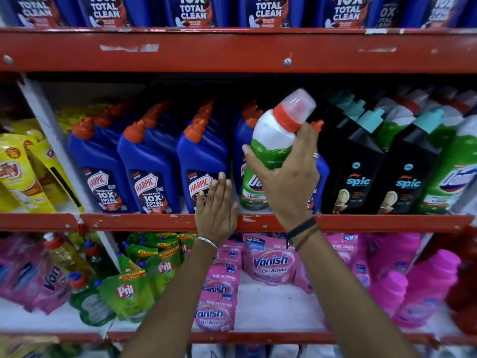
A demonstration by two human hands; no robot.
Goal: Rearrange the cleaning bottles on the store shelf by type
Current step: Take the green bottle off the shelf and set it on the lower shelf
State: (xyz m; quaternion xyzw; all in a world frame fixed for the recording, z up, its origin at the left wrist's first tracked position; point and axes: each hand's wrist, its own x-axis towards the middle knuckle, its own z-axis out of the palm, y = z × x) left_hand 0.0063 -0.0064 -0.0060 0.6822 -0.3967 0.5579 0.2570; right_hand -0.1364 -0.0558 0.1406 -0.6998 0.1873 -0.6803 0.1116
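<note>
My right hand [287, 174] grips a green-and-white bottle [271, 135] with a red collar and clear cap, tilted, in front of the middle shelf between the blue and black rows. My left hand [216, 205] is open, fingers spread, flat against the front of a blue Harpic bottle [200, 161] at the shelf edge. More blue Harpic bottles [103, 164] stand in rows to the left. Black Spic bottles [358, 164] with teal caps stand to the right, and further green-and-white bottles [449, 166] stand at the far right.
A red metal shelf rail [361, 222] runs under the bottles; another red shelf rail [232, 51] lies above, with blue bottles on top. Yellow pouches [23, 174] sit at left. Below are green Pril pouches [129, 288], pink Vanish pouches [268, 262] and pink bottles [426, 288].
</note>
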